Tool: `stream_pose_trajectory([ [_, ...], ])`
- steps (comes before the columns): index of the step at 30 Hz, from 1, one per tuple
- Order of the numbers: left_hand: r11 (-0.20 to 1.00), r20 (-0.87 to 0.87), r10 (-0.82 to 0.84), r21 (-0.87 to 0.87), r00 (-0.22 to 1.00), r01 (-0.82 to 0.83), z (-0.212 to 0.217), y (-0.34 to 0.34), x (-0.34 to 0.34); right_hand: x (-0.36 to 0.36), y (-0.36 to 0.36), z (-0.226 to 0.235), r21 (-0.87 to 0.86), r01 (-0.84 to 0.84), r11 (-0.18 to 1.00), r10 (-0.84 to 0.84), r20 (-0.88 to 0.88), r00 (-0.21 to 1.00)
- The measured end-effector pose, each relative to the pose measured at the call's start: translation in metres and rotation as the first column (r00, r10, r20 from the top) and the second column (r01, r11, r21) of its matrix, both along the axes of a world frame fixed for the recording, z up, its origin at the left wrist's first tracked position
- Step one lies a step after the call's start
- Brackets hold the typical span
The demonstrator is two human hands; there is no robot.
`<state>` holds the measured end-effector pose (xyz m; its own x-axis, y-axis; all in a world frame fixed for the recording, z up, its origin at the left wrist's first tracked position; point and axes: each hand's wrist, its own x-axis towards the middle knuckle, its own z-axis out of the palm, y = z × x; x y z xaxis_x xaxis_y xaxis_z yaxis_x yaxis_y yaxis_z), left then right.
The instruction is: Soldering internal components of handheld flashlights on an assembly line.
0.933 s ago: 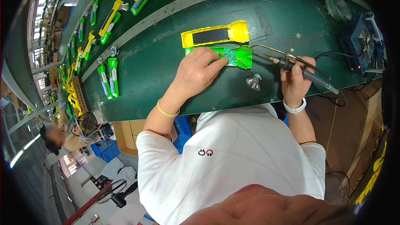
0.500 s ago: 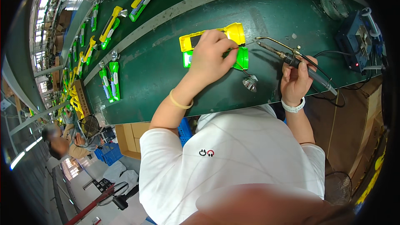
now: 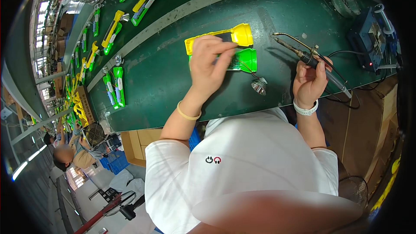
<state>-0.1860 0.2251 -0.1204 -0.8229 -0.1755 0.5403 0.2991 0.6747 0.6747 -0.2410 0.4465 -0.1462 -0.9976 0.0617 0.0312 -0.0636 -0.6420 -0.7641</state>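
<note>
My left hand (image 3: 209,67) hovers over two halves of a flashlight housing, thumb and forefinger pinched together. What lies in the pinch, if anything, is too small to make out. The yellow half (image 3: 242,34) lies farther off; the green half (image 3: 248,60) lies nearer me, partly hidden under the hand. Thin wires run from the green half to a shiny reflector lamp head (image 3: 259,86) on the bench. To the right, my right hand (image 3: 309,83) is closed round a soldering iron (image 3: 308,58) with a thin metal tube along it. Its tip points left, apart from the housing.
A blue soldering station (image 3: 364,43) stands at the right on the green bench (image 3: 160,86), with a coil of wire (image 3: 345,3) behind it. Several flashlight halves (image 3: 113,86) lie at the left and beyond the metal rail. A person (image 3: 71,154) works at far left.
My left hand has drawn back leftward from the iron's tip, uncovering more of the green half. The iron has shifted slightly right and toward me, still in my right hand.
</note>
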Motion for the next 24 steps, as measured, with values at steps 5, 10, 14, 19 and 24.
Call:
stream_pose_trajectory([
  [5,0.998,0.251,-0.015,0.063,0.968,-0.001,0.007,0.000,0.021,-0.001,0.001,-0.001,0.007,-0.008,1.000,0.008,-0.002,1.000],
  [10,0.991,0.109,0.131,-0.031,0.985,-0.129,-0.002,0.000,0.020,-0.001,0.001,0.001,0.036,-0.006,0.999,0.005,0.011,1.000],
  [14,0.988,0.079,0.135,-0.082,0.988,-0.129,0.001,-0.005,0.024,-0.002,0.001,0.003,0.048,0.000,0.999,-0.001,0.016,1.000],
  [19,0.913,0.268,0.075,0.369,0.960,-0.175,-0.001,0.005,0.031,-0.003,0.002,0.003,0.075,-0.035,0.997,0.034,0.017,0.999],
  [24,0.914,-0.081,-0.084,-0.402,0.993,0.045,0.005,0.008,0.021,-0.002,0.002,0.003,0.071,-0.040,0.997,0.038,0.032,0.999],
])
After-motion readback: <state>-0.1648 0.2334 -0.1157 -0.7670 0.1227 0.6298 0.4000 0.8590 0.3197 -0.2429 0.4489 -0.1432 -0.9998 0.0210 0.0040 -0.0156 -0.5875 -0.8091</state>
